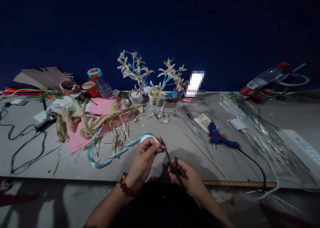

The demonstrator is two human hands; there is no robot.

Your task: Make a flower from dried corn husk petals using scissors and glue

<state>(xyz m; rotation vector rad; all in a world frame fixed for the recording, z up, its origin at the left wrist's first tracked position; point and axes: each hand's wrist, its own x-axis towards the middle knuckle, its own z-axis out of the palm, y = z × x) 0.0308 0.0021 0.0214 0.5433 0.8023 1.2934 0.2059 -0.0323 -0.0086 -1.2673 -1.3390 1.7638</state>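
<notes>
My left hand (143, 158), with a beaded bracelet at the wrist, pinches a small pale strip (162, 146) that looks like corn husk. Black scissors (172, 163) are in my right hand (187, 178), its fingers wrapped round their handles. Their blades point up and away, close beside the strip and the left fingertips; whether they touch it I cannot tell. Behind the left hand shows a white round edge, mostly hidden. From there a light blue ribbon (110, 161) loops leftward over the table.
Dried corn husks (86, 121) lie on pink paper (75, 139) at left. White husk flowers (136, 71) stand in a small cup (155, 98) and nearby pots. A blue glue gun (222, 138), a thin stick (205, 153), wires and a clear bottle (262, 80) are at right.
</notes>
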